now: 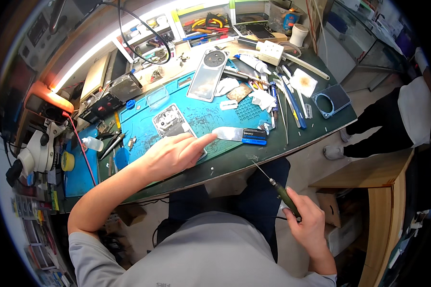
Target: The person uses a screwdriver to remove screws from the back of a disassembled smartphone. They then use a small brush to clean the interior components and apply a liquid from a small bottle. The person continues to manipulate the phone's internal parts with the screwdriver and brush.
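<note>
My left hand (175, 154) reaches over the lower part of an opened phone (171, 122) with its inner parts bare. Its index finger stretches out to the tip of a translucent flat blade (229, 134), whose blue-and-black handle (255, 137) lies near the bench edge. The other fingers are bent, and I see nothing held in them. Off the bench, above my lap, my right hand (307, 217) is closed around a dark green handheld tool (286, 198) with a long thin metal tip. A phone back cover (208, 75) with a round camera ring lies farther back on the blue mat (215, 115).
Tweezers, screwdrivers, white tissue (263, 99) and a blue-rimmed square part (331, 101) crowd the right side. At left stand an orange-cased meter (48, 100), a small bottle (92, 143) and yellow tape (68, 161). A black cable (122, 33) loops above. Another person (383, 119) stands at right.
</note>
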A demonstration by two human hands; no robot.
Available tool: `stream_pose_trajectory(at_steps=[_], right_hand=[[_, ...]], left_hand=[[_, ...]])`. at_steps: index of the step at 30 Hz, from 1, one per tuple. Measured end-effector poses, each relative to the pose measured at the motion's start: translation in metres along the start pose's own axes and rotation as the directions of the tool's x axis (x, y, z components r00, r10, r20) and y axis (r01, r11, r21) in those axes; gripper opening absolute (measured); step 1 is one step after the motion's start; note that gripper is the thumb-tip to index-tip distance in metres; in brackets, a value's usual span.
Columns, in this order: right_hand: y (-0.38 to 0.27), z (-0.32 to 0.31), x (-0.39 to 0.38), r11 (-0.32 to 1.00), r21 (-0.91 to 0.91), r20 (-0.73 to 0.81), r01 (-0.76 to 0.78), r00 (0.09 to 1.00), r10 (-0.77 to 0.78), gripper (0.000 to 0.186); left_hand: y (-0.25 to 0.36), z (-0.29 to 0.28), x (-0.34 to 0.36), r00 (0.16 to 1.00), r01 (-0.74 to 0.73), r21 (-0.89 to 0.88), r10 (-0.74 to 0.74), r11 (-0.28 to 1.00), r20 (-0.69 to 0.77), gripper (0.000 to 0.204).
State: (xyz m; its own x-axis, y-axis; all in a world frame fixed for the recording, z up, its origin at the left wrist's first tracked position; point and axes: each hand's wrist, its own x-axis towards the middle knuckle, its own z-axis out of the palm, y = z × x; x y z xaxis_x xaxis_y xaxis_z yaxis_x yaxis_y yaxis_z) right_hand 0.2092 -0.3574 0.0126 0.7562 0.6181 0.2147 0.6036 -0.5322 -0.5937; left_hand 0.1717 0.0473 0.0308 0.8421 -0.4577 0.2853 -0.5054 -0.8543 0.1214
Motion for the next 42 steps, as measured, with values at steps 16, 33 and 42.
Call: stream_pose_trajectory(at_steps=[16,33,42], right_hand=[[0.005,0.005,0.000,0.999,0.015,-0.016,-0.038,0.999,0.039,0.065],[0.004,0.001,0.003,0.991,0.068,-0.004,-0.114,0.993,0.115,0.059],[0.007,0.007,0.004,0.996,0.019,-0.064,-0.087,0.994,0.088,0.065]], left_hand=[[0.009,-0.022,0.007,0.990,-0.117,0.146,0.104,0.982,0.093,0.060],[-0.016,-0.022,0.015,0.972,-0.193,0.182,0.163,0.964,0.166,0.066],[-0.023,-0.026,0.026,0.956,-0.096,0.105,0.062,0.990,0.286,0.065]])
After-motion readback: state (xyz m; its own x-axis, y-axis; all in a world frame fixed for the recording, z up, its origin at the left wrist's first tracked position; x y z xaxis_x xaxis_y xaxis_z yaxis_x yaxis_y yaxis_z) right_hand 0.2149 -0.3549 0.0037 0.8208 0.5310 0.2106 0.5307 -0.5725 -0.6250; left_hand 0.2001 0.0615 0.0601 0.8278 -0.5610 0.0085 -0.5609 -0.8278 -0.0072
